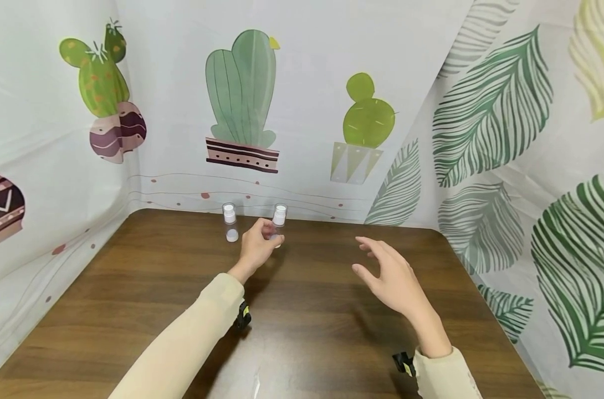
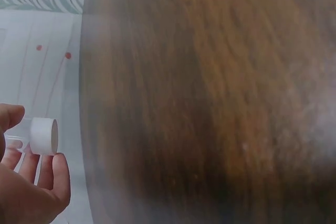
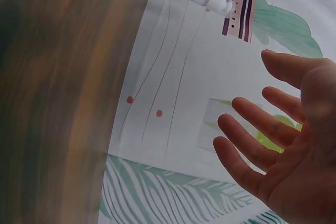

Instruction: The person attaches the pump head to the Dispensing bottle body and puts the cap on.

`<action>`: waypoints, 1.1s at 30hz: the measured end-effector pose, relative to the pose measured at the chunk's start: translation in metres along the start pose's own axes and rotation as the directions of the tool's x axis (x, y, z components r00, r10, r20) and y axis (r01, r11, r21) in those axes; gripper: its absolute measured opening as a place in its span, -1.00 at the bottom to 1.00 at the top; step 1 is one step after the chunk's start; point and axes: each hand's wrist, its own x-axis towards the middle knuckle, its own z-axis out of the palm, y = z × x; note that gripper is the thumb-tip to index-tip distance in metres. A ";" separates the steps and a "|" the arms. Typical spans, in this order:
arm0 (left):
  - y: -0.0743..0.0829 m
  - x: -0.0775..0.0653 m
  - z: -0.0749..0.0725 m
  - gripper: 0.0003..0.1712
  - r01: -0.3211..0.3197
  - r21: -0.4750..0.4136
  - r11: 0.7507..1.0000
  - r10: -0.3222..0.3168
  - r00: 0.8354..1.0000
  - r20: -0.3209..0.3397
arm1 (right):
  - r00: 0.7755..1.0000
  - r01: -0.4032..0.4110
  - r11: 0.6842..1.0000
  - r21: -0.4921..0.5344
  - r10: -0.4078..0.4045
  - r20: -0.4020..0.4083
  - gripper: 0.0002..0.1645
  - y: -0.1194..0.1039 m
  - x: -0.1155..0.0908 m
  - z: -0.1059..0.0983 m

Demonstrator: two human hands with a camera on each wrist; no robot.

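Observation:
Toward the back of the table, my left hand (image 1: pixel 256 244) grips a small clear bottle (image 1: pixel 280 215) with a white top under a clear cap and a white base. The thumb and fingers curl round its lower part and hide some of it. In the left wrist view, the white base (image 2: pixel 44 136) shows beyond the fingers. A matching clear bottle (image 1: pixel 229 213) stands upright just left of that hand. My right hand (image 1: pixel 389 274) hovers over the table's right side, fingers spread and relaxed, holding nothing. The right wrist view shows its bare palm (image 3: pixel 310 166).
The brown wooden table (image 1: pixel 302 327) reaches back to a white cloth (image 1: pixel 307 111) printed with cacti and leaves. Both bottles are near the table's back edge. A dark wrist strap (image 1: pixel 243 316) shows at the left sleeve, another strap (image 1: pixel 404 363) at the right.

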 end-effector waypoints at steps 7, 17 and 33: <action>-0.008 0.008 -0.001 -0.58 0.053 0.054 0.997 -0.053 0.999 -0.004 | 1.000 -0.019 1.000 -0.013 0.019 0.010 -0.27 0.003 -0.006 0.000; -0.015 0.013 0.003 -0.54 0.079 0.121 0.990 -0.079 0.997 0.001 | 1.000 -0.024 1.000 -0.017 0.024 0.020 -0.29 0.005 -0.012 0.001; -0.025 0.017 0.001 -0.48 0.062 0.157 0.986 -0.069 0.997 0.041 | 1.000 -0.010 1.000 -0.001 0.010 0.028 -0.30 0.007 -0.016 0.003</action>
